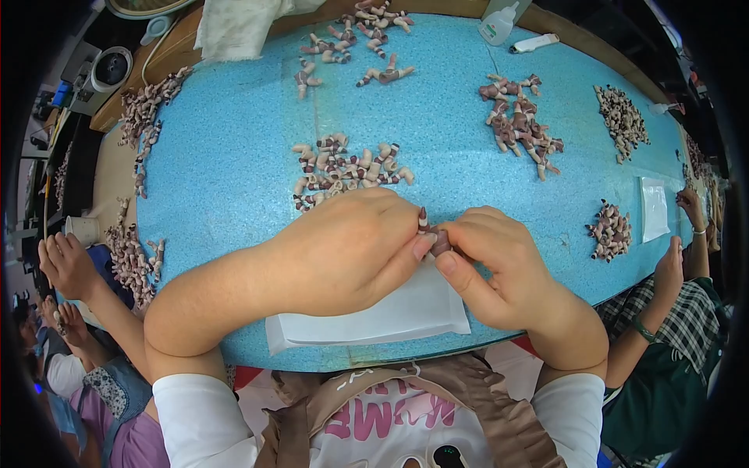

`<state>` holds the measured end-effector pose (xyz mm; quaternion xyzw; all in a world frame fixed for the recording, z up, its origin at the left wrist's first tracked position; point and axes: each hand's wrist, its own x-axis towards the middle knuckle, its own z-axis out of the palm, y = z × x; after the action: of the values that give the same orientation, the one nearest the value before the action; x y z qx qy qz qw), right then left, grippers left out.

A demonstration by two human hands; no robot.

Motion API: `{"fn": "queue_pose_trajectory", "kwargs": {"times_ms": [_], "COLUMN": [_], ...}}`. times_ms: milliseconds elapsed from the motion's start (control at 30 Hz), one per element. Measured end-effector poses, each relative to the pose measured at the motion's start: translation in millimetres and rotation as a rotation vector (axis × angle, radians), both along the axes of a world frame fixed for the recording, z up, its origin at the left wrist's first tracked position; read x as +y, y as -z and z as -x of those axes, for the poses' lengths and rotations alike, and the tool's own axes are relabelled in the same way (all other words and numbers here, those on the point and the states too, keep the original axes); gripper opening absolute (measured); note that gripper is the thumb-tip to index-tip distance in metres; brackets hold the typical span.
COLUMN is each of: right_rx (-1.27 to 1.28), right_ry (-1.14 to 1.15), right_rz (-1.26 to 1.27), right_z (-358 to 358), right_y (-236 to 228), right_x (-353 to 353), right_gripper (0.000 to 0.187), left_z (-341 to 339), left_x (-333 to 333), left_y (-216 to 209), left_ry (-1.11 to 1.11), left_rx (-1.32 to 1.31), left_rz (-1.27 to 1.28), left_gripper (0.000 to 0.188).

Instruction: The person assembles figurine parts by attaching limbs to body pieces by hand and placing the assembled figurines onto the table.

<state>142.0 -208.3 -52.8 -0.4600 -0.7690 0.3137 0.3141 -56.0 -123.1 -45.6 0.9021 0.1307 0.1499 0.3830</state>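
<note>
The left hand pinches a small, pointy brown-and-cream piece with its thumb and finger. The right hand pinches a small, smooth mauve-brown piece right beside it; I can't tell if they join. Under the hands lies a flat white pad. Just past them, a pile of cream-and-brown curved pieces sits on the speckled blue table.

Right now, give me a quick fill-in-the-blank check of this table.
The tabletop is ____.
The white bottle near the far edge is to the ____ of the white cloth.
Of the left hand and right hand, both holding small parts, the ____ is nearer the central pile.
Missing words: blue; right; left.
</note>
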Motion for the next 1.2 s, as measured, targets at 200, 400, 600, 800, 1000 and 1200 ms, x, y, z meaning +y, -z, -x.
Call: {"fn": "queue_pose_trajectory", "kwargs": {"times_ms": [200,400,600,800,1000,1200], "right_rx": [-0.172,-0.671,-0.562,-0.225,-0.079,0.329], "right_ry": [0.373,0.718,0.612,0.550,0.439,0.453], "right_rz": [-0.268,-0.408,-0.109,0.057,0.094,0.263], "right_z": [-17,-69,-50,-33,-37,-23], "right_y": [-4,-3,4,-3,-4,-2], "right_x": [11,14,15,14,13,9], "right_gripper": [0.020,0.021,0.026,0.034,0.026,0.023], "left_z": [11,13,4,5,4,3], "left_x": [30,47,30,31,32,36], "left_y": [-7,15,26,25,28,30], "left_ry": [-0.330,-0.478,-0.345,-0.347,-0.390,-0.341], "left_rx": [-0.019,0.028,0.068,0.071,-0.002,-0.146], "left_rz": [0.588,-0.263,-0.434,-0.328,-0.379,-0.320], "left_gripper": [0.027,0.026,0.028,0.025,0.019,0.016]}}
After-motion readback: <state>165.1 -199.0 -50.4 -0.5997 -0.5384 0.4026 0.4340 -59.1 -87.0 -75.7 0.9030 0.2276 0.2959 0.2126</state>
